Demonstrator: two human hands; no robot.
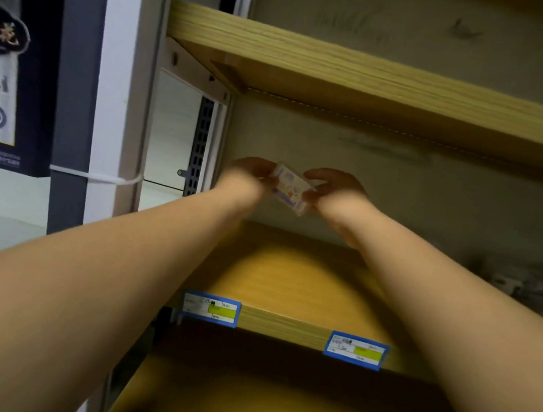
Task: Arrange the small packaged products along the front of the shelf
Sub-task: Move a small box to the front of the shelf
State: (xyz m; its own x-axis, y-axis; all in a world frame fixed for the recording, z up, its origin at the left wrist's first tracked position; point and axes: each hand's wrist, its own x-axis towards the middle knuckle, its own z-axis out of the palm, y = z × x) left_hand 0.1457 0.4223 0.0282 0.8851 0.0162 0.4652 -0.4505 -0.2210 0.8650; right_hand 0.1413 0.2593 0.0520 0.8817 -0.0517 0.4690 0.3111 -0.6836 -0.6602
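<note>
Packet (291, 187) pinched at both ends, left grip (250, 175) and right grip (331, 187), long axis slanting, held deep above my shelf (282, 324).

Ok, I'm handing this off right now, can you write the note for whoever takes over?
Left hand and right hand: both grip one small white packet, held in the air near the back of the middle shelf.
More packets lie blurred at the shelf's far right.
Done: nothing stands along the front edge above the two price tags.
Left: set this packet at the front, then bring the others forward.
</note>
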